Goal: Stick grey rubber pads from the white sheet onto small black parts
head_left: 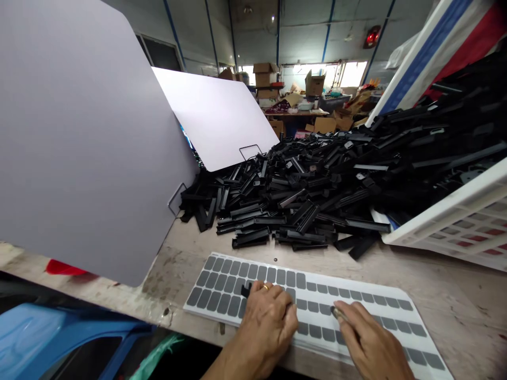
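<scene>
A white sheet of grey rounded stickers (231, 283) lies on the table below both hands, with larger stickers on its left part and smaller ones on its right. My left hand (271, 316), with a ring on one finger, is closed on a black plastic piece (246, 290) over the sheet's middle; most of that piece is hidden by the hand. To its right, my right hand (370, 338) pinches a small, slim tool (337, 312) whose tip is close to the small stickers. Its exact kind is too small to make out.
Black plastic strips (301, 195) lie in a big heap behind the sheet, spilling from a white plastic basket (447, 221) on the right. Large white panels (79, 132) stand on the left. A blue plastic item (51, 338) is below the table's edge. Cardboard boxes (264, 79) are farther back.
</scene>
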`<control>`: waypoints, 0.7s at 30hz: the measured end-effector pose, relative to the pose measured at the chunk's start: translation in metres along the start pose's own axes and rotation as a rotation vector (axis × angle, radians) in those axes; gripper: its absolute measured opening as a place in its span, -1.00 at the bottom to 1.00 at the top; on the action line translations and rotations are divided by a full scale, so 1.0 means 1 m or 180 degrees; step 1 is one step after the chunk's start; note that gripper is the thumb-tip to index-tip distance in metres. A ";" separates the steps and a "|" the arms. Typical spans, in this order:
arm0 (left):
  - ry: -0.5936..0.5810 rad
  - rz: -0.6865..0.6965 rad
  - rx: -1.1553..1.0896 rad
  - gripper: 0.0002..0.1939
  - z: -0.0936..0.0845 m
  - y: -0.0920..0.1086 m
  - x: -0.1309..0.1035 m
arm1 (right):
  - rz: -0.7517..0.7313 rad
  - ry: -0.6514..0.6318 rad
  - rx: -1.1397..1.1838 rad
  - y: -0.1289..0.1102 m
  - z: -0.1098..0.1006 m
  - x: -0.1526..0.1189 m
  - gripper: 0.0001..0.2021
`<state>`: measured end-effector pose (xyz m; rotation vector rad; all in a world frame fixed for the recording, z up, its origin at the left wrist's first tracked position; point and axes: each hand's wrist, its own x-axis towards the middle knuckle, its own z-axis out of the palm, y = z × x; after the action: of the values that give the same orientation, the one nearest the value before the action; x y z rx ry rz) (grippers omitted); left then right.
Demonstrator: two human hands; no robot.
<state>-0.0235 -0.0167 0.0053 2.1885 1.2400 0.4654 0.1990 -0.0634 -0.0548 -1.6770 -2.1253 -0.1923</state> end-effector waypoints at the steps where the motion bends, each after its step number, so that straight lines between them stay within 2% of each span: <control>1: -0.0097 -0.0144 -0.0284 -0.79 -0.004 0.000 0.000 | 0.0126 -0.0026 -0.0004 0.001 0.000 0.004 -0.62; 3: -0.0254 -0.0403 -0.0975 -0.90 -0.008 0.001 0.000 | 0.0301 -0.0151 0.0158 -0.001 -0.001 0.010 -0.62; 5: -0.0267 -0.0529 -0.1665 -0.78 -0.009 0.001 -0.001 | 0.0398 -0.0332 0.0462 -0.005 0.000 0.013 -0.63; 10: -0.0394 -0.0554 -0.3135 -0.79 -0.004 -0.002 0.002 | 0.0457 -0.0716 0.1133 -0.002 0.012 0.004 -0.72; 17: -0.0358 -0.0589 -0.3445 -0.77 -0.003 -0.001 0.004 | 0.0728 -0.1138 0.1550 0.003 0.024 -0.010 -0.72; 21: -0.0354 -0.0589 -0.3488 -0.78 -0.003 0.000 0.003 | 0.0786 -0.1033 0.1618 0.002 0.023 -0.013 -0.71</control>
<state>-0.0237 -0.0133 0.0073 1.1404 0.7987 0.7116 0.1976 -0.0662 -0.0815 -1.7064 -1.9255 0.6780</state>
